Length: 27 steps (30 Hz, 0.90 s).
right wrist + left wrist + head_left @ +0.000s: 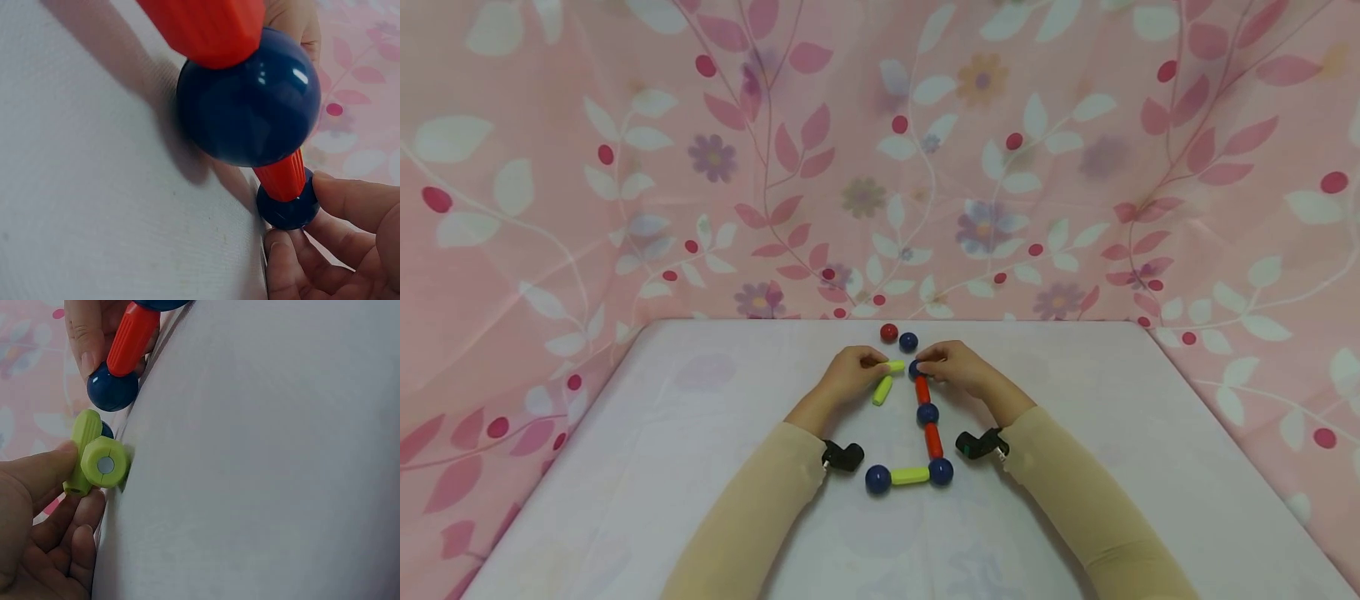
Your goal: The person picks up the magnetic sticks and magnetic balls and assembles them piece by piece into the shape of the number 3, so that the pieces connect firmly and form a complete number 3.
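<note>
My left hand [852, 372] pinches a yellow-green magnetic rod [84, 447] between thumb and fingers, its far end pointing toward the top blue ball but apart from it. A second yellow-green rod [882, 391] lies on the table just below that hand. My right hand [957, 367] grips the top blue ball [288, 206] with thumb and fingers. From that ball a red rod [922, 390], a blue ball [928, 414], another red rod [933, 441] and a corner blue ball [941, 472] run toward me. A yellow-green rod [910, 476] joins the corner to a left blue ball [877, 479].
Beyond the hands, a loose red ball [889, 333] and a loose blue ball [908, 342] sit near the far edge of the white-covered table [700, 450]. A pink floral cloth [865, 200] hangs behind. Black wrist cameras [844, 456] are strapped at both sleeves.
</note>
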Motion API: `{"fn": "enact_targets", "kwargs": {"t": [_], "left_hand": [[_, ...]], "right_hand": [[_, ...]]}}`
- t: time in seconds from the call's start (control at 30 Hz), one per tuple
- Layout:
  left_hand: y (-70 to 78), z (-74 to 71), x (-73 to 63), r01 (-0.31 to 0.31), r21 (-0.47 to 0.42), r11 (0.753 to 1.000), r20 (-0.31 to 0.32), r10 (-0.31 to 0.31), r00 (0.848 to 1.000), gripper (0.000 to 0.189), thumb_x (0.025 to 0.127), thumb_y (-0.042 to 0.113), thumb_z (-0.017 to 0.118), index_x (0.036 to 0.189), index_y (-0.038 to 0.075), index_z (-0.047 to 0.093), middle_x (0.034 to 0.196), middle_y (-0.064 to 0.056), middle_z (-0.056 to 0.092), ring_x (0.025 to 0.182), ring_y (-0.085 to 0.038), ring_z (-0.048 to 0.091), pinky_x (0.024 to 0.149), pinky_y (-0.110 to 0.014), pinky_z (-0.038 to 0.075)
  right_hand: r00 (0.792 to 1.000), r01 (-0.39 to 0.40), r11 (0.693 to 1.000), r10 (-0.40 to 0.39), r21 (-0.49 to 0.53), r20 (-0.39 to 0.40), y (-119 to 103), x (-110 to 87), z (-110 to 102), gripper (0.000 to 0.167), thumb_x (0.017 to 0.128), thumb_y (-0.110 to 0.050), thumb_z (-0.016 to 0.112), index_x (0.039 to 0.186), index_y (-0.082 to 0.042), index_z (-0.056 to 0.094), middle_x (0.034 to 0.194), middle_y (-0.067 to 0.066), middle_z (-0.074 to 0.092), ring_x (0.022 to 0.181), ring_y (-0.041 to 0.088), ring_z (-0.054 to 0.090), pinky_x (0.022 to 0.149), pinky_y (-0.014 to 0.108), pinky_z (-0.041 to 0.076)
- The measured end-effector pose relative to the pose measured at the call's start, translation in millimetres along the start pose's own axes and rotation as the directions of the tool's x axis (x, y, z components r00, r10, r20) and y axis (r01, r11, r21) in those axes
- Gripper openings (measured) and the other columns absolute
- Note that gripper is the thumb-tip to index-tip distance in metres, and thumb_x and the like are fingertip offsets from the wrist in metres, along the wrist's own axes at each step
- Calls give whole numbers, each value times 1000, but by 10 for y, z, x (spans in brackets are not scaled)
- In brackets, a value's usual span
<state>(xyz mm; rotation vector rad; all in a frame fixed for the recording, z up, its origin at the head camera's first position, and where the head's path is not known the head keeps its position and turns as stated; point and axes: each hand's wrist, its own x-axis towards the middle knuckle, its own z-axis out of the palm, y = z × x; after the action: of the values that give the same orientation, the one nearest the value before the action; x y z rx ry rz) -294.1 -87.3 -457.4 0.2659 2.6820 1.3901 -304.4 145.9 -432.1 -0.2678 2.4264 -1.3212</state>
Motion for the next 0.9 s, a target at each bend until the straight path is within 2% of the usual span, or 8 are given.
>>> {"fn": "enact_targets", "kwargs": {"t": [0.13,0.37,0.63,0.9], "left_hand": [[23,1,8,6,10,1000,2,-6,1000,18,96,26,69,107,14,75,105,-1,70,99,-20,61,96,-39,48],[14,34,54,-23,28,999,6,22,1000,19,96,27,70,107,13,75,101,-1,71,94,-18,61,92,-38,50],[16,91,83,-15,16,1000,20,14,1000,20,97,27,69,109,13,75,104,-1,70,93,-18,60,89,-36,51],[7,47,57,-28,2,1000,42,28,999,20,97,22,68,114,12,73,108,-2,70,98,-18,62,93,-36,50]], "right_hand": [[1000,-5,1000,5,12,6,28,14,-16,32,98,-19,65,126,-5,66,113,10,66,91,23,59,83,32,52],[1000,5,999,-6,47,16,81,53,-53,31,98,-17,65,126,-3,66,112,11,67,93,23,59,85,32,51],[1000,11,998,-12,65,13,111,75,-66,31,99,-16,64,126,-2,66,113,12,67,95,22,60,87,33,52],[1000,-7,996,6,86,14,115,79,-81,31,99,-17,64,126,-2,66,114,11,67,95,22,60,87,32,51]]}}
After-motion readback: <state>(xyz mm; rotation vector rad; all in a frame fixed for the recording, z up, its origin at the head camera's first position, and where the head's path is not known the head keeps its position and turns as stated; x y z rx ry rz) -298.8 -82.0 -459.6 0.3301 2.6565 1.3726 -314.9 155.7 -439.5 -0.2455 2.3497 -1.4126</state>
